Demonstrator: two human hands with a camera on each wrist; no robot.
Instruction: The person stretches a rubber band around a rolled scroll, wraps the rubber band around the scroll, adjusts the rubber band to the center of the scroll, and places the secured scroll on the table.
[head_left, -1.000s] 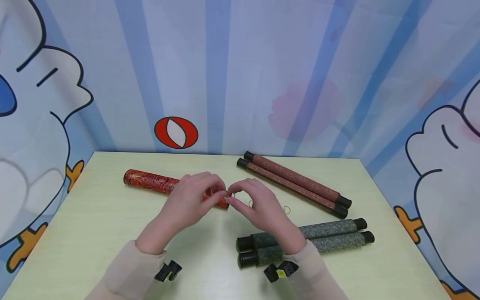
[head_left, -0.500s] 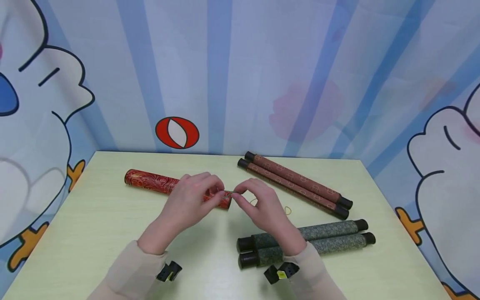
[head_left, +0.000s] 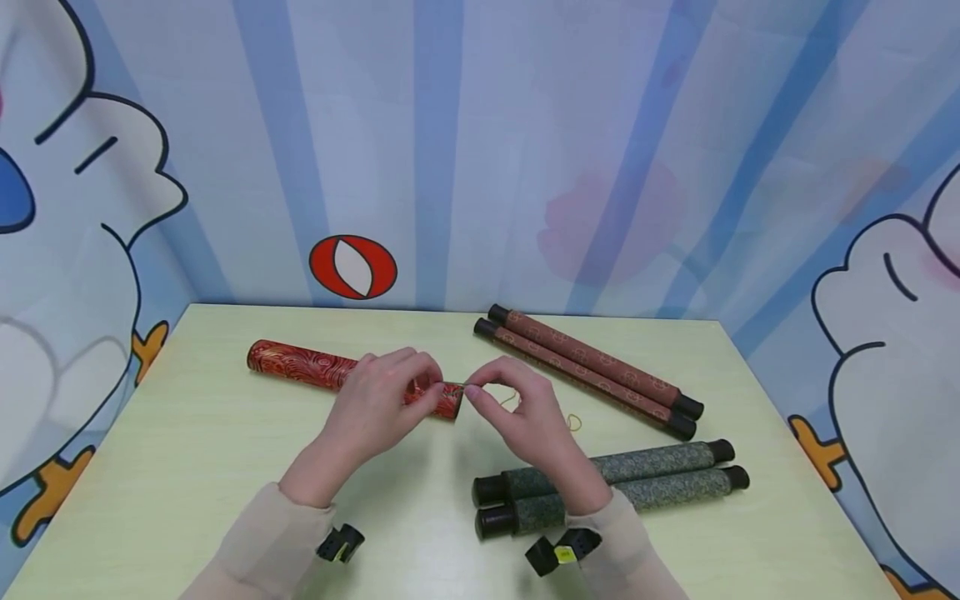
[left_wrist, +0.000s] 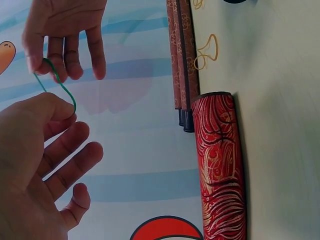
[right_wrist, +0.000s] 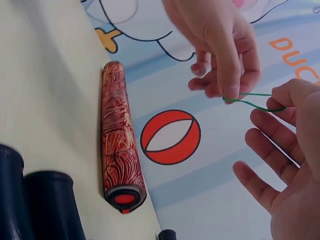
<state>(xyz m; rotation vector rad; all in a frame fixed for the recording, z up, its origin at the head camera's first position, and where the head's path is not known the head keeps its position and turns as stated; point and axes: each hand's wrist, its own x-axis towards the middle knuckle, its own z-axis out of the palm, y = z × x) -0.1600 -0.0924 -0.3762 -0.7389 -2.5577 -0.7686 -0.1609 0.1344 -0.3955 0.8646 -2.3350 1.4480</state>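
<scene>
A thin green rubber band [right_wrist: 257, 105] is stretched between my two hands, above the table. My left hand [head_left: 382, 398] pinches one end of it between thumb and forefinger. The other end is pinched the same way by my right hand [head_left: 528, 412], whose remaining fingers hang loose in the right wrist view. Behind and below the left hand lies a red roll [head_left: 296, 367] with a gold swirl pattern, partly covered by that hand in the head view. Its near end shows a dark ring around a red centre in the right wrist view.
Two brown patterned rolls with black ends [head_left: 588, 362] lie at the back right. Nearer, two grey-green rolls with black ends [head_left: 667, 479] lie partly under the right forearm. Loose yellow rubber bands [left_wrist: 207, 52] rest on the table [head_left: 187, 467] near the brown rolls.
My right hand has moved slightly to the right, away from the left hand, drawing the green rubber band out between them. The rolls have not moved.
</scene>
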